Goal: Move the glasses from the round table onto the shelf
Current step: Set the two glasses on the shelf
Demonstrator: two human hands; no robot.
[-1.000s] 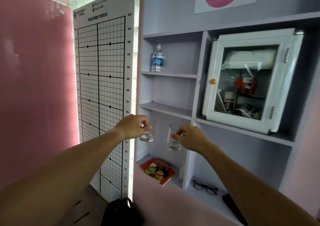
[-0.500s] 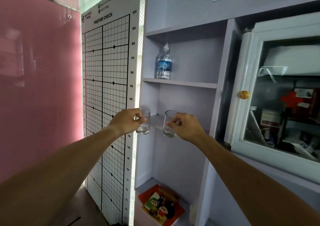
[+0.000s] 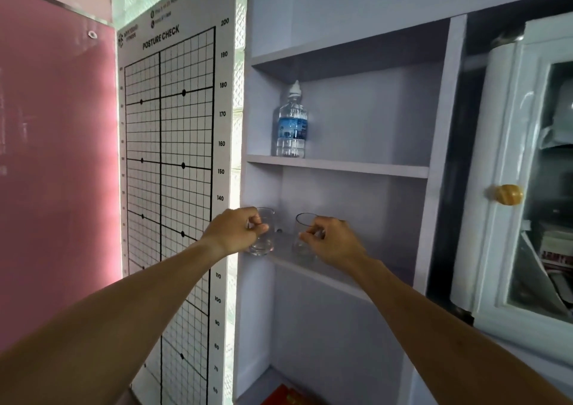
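- Walls of pale lilac make up the built-in shelf unit (image 3: 350, 7) filling the right half of the view; to its left a pink panel (image 3: 55, 156) covers the side wall, fixed at its upper corner by a small metal stud
- Posture chart (image 3: 173, 169), a tall white board printed with a black grid and a height scale down its right edge, stands between the pink panel and the shelving; bright daylight shows in the gap along its right edge
- White cabinet (image 3: 527, 187) with a glazed door and a round yellow knob (image 3: 506, 194) sits in the compartment on the right; its contents are blurred
- Upper shelf board (image 3: 356, 165) carries a clear water bottle (image 3: 291, 125) with a blue label, upright near the left wall
- Middle shelf (image 3: 325, 276) below it is the one both arms reach toward
- Left hand (image 3: 235, 232) grips the left glass (image 3: 263, 234) with thumb and curled fingers near the rim; the glass is upright at the shelf's left front corner; whether its base touches the board is unclear
- Right hand (image 3: 331, 242) pinches the right glass (image 3: 302, 238) at its rim; this glass is upright, its base at the shelf surface, just beside the other
- Red item (image 3: 288, 397) shows at the bottom edge, too cropped to identify
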